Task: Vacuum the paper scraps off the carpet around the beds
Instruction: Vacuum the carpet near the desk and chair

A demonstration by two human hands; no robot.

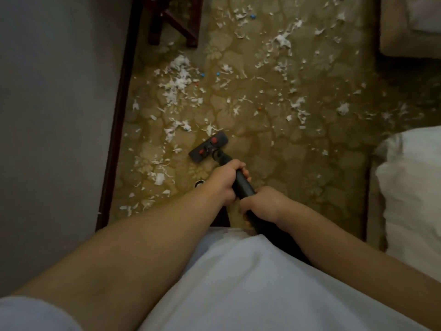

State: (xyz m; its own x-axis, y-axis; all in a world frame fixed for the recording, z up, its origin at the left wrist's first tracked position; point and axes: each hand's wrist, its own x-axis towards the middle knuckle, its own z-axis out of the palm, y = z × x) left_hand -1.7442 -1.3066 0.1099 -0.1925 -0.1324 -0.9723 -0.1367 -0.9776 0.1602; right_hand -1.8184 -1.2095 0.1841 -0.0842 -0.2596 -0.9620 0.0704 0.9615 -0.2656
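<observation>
From the head camera, the left hand (223, 181) and right hand (261, 204) both gripped the black vacuum wand (243, 182), left farther along it. Its floor head (208, 146) sat on the carpet (298, 163) at the near edge of the paper scraps (177, 80), which lay thick to the far left and across toward the bed (415, 187). Vacuuming looked barely begun; next, a push forward into the far-left heap seemed needed

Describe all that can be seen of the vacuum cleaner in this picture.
Only its front shows: a flat, dark grey floor head with two red marks, joined to a black tube that looks like plastic. The head lies flat on the carpet, set diagonally, paper scraps just ahead of it. The left hand grips the tube nearer the head, the right hand behind it.
</observation>
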